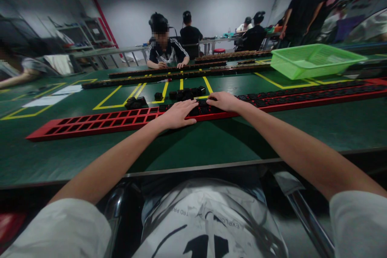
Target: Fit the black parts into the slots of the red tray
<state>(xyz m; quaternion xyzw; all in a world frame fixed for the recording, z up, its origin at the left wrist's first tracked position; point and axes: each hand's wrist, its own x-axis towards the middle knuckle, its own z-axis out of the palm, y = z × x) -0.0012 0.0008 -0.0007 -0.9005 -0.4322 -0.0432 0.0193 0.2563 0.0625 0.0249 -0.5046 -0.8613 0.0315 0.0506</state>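
A long red tray (90, 123) with rows of square slots lies across the green table. Its right part is filled with small black parts; its left part holds empty slots. My left hand (178, 113) lies flat on the tray near the middle, fingers stretched out over the black parts. My right hand (223, 100) rests just to the right of it, fingers curled down onto the parts in the tray. A loose heap of black parts (187, 93) sits on the table just behind both hands, with a smaller heap (135, 102) to its left.
A green plastic basket (314, 60) stands at the back right. More long trays (181, 73) lie farther back, where a seated person (165, 50) works facing me. Other people sit and stand at the far tables. Yellow lines mark the table (211, 145).
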